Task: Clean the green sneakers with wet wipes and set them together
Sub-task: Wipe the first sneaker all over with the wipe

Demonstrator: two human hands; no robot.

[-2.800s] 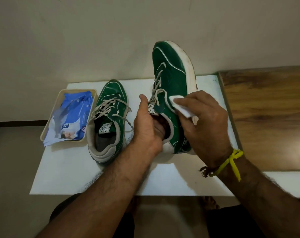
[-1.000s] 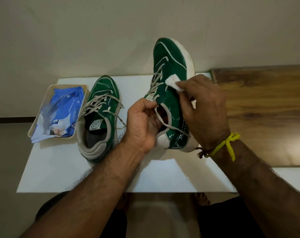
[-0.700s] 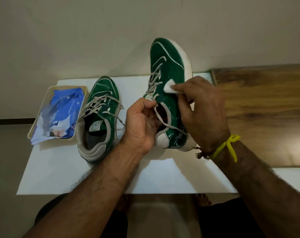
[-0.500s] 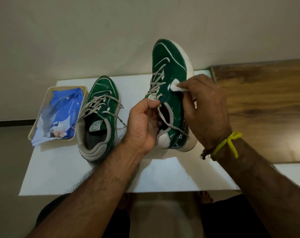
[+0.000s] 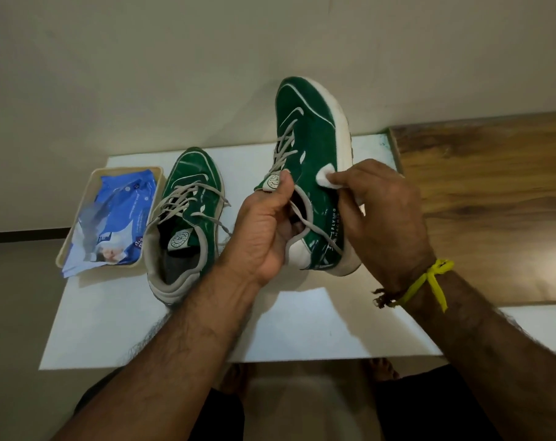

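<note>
I hold a green sneaker (image 5: 311, 144) with a white sole above the white table (image 5: 117, 313), toe pointing away and raised. My left hand (image 5: 264, 230) grips it at the collar, thumb on the tongue label. In my right hand (image 5: 381, 214) a white wet wipe (image 5: 324, 178) is pinched and pressed against the sneaker's green side near the sole. The other green sneaker (image 5: 184, 218) stands flat on the table to the left, laces loose.
A beige tray (image 5: 79, 227) at the table's left holds a blue pack of wet wipes (image 5: 117, 218). A wooden surface (image 5: 493, 202) adjoins the table on the right. A pale wall runs behind. My knees and feet show below the table's front edge.
My right hand slid the wipe back and forth along the held sneaker's side, up toward the laces and down again near the sole. My left hand kept its grip.
</note>
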